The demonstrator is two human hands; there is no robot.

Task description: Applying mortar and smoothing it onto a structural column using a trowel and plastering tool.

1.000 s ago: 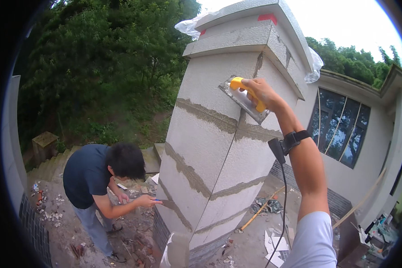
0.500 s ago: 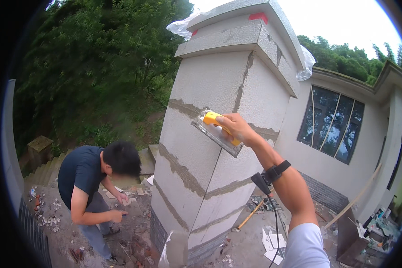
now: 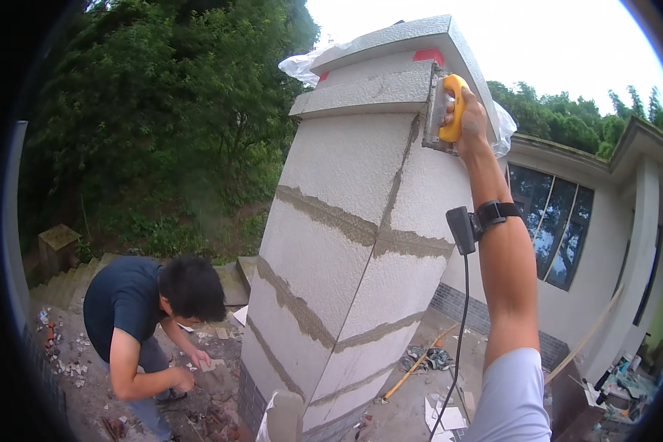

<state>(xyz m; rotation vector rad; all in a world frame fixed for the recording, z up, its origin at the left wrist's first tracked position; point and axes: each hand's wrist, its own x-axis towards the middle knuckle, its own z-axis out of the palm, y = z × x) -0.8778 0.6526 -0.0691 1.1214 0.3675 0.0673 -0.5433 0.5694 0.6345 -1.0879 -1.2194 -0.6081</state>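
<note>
My right hand [image 3: 473, 121] is closed round the yellow handle of a plastering trowel [image 3: 438, 110]. The trowel's flat metal blade lies along the corner of the ledge [image 3: 368, 90], just below the cap of a tall pillar [image 3: 339, 169]. Pale textured slabs face the pillar, with grey mortar [image 3: 331, 214] in bands over the joints and up the corner edge. A black strap with a small device [image 3: 468, 225] and a cable sits on my right forearm. My left hand is out of view.
At the lower left a co-worker [image 3: 136, 302] bends down, handling a small pale piece. A pale, rounded object [image 3: 281, 416] stands by the pillar's foot. Tile pieces [image 3: 443, 418] and a wooden-handled tool [image 3: 412, 368] lie on the ground. A house with a dark window [image 3: 556, 214] stands right.
My right hand has carried the trowel up and right, from the mortar band mid-pillar to the ledge corner; the blade has turned nearly upright. The co-worker has stayed bent over.
</note>
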